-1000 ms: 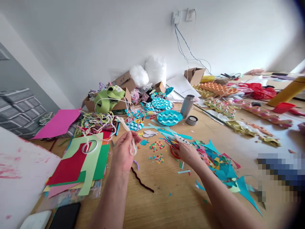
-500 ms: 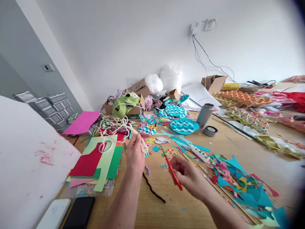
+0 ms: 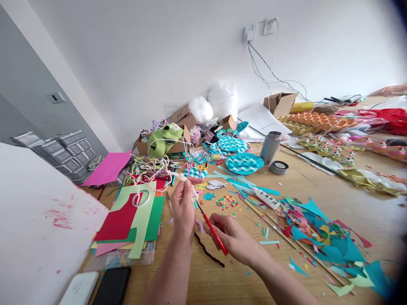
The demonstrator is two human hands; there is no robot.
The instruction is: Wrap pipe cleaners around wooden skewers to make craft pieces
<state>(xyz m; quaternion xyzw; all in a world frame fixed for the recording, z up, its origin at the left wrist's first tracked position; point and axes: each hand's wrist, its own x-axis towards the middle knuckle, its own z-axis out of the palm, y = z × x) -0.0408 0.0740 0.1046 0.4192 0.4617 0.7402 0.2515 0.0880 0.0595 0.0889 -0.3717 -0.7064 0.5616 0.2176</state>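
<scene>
My left hand (image 3: 184, 202) pinches a strand of cream yarn (image 3: 178, 175), which trails left toward a tangled yarn heap (image 3: 148, 167). Red-handled scissors (image 3: 213, 231) are in my right hand (image 3: 227, 235), their tips close beside the yarn end at my left fingers. Whether the blades touch the yarn is too small to tell. A dark brown yarn piece (image 3: 208, 252) lies on the table below my hands, with a short purple piece (image 3: 199, 226) near my left wrist.
Coloured paper sheets (image 3: 117, 220) and a black phone (image 3: 112, 286) lie at left. Blue wavy plates (image 3: 244, 163), a grey bottle (image 3: 271, 148) and its lid (image 3: 279, 167) stand farther back. A glue tube (image 3: 266, 198), thin sticks and paper scraps (image 3: 327, 241) are at right.
My right hand has moved left with the scissors, bringing their tips up to the yarn at my left hand. The camera view has shifted slightly.
</scene>
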